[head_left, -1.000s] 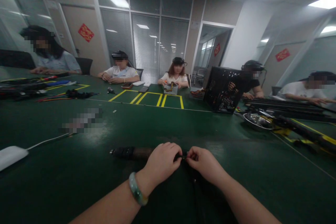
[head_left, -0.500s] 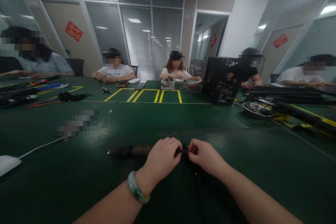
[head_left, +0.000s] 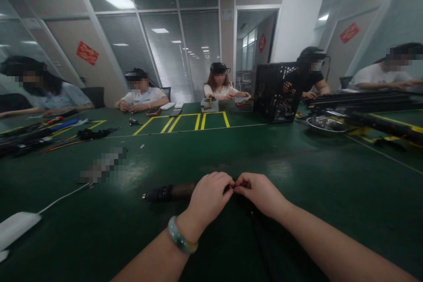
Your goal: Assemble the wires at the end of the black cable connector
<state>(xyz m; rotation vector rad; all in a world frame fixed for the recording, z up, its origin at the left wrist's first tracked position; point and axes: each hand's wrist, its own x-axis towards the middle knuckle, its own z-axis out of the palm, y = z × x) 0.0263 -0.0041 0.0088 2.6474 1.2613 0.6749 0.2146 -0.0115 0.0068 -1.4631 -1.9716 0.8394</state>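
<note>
My left hand (head_left: 208,198), with a green bangle on the wrist, is closed around one end of a dark cable bundle (head_left: 167,192) that lies on the green table (head_left: 185,150). My right hand (head_left: 261,194) pinches the same dark cable where the two hands meet, fingertips pressed together. The bundle's free end with a black connector points left of my left hand. What sits between the fingertips is too small to make out.
A white device (head_left: 15,229) with a white cord lies at the near left. A black perforated computer case (head_left: 276,92) and a metal bowl (head_left: 325,124) stand at the back right. Cable heaps (head_left: 49,134) lie at the left. Several people sit round the table.
The view has shifted slightly; my hands stay together on the cable, with the fingers drawn a little closer at the joint.
</note>
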